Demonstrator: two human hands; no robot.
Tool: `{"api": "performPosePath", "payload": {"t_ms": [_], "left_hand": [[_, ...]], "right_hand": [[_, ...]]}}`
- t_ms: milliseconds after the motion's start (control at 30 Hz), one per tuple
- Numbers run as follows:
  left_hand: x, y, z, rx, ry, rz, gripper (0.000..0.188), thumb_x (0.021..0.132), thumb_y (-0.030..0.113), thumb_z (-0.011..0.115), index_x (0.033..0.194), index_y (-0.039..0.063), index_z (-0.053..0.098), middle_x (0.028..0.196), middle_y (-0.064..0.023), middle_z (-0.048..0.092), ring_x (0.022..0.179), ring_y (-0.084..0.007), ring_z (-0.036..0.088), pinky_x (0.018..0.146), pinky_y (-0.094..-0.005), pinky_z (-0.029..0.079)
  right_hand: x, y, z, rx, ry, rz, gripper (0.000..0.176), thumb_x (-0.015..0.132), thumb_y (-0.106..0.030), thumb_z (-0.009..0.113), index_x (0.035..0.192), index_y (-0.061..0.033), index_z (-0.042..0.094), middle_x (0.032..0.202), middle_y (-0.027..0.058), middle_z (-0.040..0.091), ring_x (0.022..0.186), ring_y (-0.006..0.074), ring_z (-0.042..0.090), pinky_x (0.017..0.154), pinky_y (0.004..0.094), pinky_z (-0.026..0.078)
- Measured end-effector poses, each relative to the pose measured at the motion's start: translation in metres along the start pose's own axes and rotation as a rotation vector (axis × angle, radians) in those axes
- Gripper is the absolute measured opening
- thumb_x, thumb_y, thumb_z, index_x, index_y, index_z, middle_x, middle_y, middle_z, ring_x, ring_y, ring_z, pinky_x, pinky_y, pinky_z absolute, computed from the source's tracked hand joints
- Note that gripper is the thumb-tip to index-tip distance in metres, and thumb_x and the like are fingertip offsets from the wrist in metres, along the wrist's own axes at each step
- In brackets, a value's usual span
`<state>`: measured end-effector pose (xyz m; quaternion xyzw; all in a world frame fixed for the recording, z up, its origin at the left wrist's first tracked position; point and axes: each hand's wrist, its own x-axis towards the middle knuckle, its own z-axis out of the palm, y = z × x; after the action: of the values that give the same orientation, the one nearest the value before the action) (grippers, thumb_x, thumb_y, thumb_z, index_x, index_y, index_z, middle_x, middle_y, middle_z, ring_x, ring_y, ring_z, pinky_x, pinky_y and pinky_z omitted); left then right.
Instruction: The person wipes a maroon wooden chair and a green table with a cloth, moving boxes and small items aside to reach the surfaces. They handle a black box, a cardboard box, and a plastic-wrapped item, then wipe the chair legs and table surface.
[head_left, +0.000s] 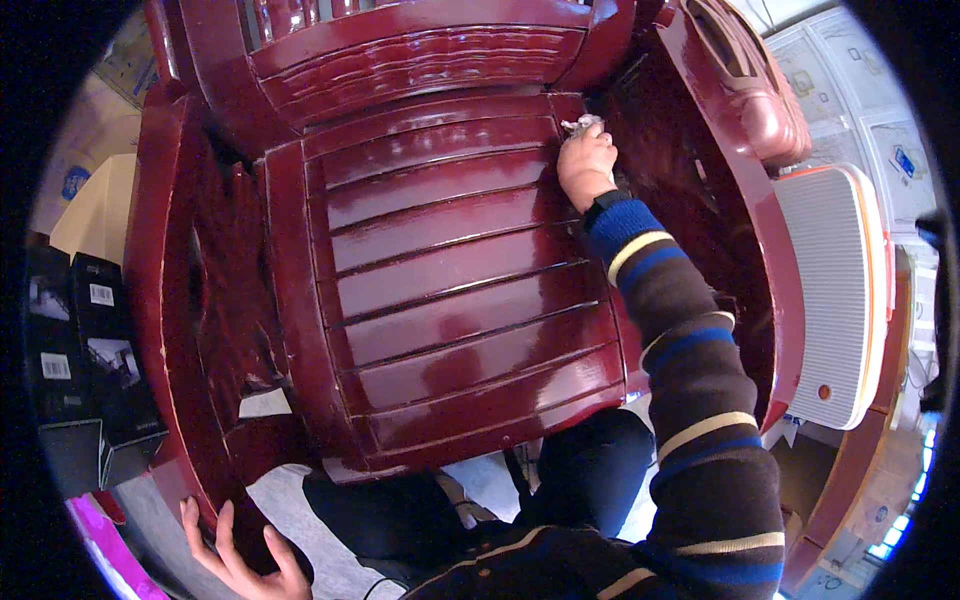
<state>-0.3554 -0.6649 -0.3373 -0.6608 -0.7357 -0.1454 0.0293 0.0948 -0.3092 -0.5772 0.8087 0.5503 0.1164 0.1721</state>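
Observation:
Before me stands a glossy dark-red wooden armchair with a slatted seat (457, 259). My right hand (589, 163) reaches to the seat's back right corner, its fingers closed on a crumpled pale cloth or tissue (583, 122). Most of that wad is hidden under the fingers. Down at the front end of the left armrest (172, 315) is my left hand (244, 559), fingers spread and nothing in them. Its fingertips lie at the armrest's edge. The carved backrest (427, 71) rises at the far side of the seat.
Several black boxes (112, 360) and an open cardboard box (101, 210) stand left of the chair. Beyond the right armrest (757, 202) are a pink ribbed suitcase (776, 120) and a white ribbed case with orange trim (832, 300). My knees are close under the seat's front edge.

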Motion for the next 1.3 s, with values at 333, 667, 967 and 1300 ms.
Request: {"api": "performPosePath", "payload": {"t_ms": [333, 667, 967, 1300], "left_hand": [[-0.013, 0.008, -0.002, -0.014, 0.299, 0.096, 0.027, 0.088, 0.006, 0.060, 0.115, 0.003, 0.065, 0.139, -0.0184, 0.049, 0.134, -0.0387, 0.043, 0.112, -0.0498, 0.033], [0.018, 0.174, 0.131, -0.831, -0.120, 0.236, 0.031, 0.085, 0.009, 0.064, 0.116, 0.006, 0.066, 0.133, -0.0176, 0.052, 0.124, -0.0353, 0.049, 0.105, -0.0440, 0.039], [0.059, 0.309, 0.283, -0.310, -0.211, 0.651, 0.073, 0.083, 0.044, 0.070, 0.140, 0.003, 0.046, 0.148, -0.0203, 0.040, 0.141, -0.0375, 0.033, 0.116, -0.0512, 0.028], [0.180, 0.287, 0.358, -0.263, -0.328, 0.459, 0.083, 0.091, 0.038, 0.060, 0.157, 0.012, 0.017, 0.159, -0.0161, 0.027, 0.149, -0.0362, 0.020, 0.120, -0.0508, 0.018]], "right_hand": [[-0.130, 0.057, -0.002, 0.125, -0.118, -0.088, 0.040, 0.092, -0.029, 0.058, 0.121, -0.0013, 0.063, 0.132, 0.0146, 0.049, 0.114, 0.0322, 0.055, 0.088, 0.0429, 0.053], [-0.234, 0.118, -0.110, 0.877, 0.188, -0.341, 0.059, 0.087, -0.021, 0.070, 0.140, -0.0044, 0.049, 0.128, 0.0229, 0.055, 0.117, 0.0383, 0.056, 0.101, 0.0433, 0.045], [-0.293, 0.241, -0.180, 0.640, 0.465, -0.301, 0.033, 0.086, -0.007, 0.066, 0.120, -0.0067, 0.066, 0.126, 0.0123, 0.060, 0.118, 0.0315, 0.055, 0.103, 0.0409, 0.041], [-0.288, 0.261, -0.153, 0.661, 0.408, -0.237, 0.043, 0.080, -0.011, 0.072, 0.122, -0.0076, 0.064, 0.132, 0.0130, 0.054, 0.124, 0.0334, 0.049, 0.106, 0.0453, 0.038]]}}
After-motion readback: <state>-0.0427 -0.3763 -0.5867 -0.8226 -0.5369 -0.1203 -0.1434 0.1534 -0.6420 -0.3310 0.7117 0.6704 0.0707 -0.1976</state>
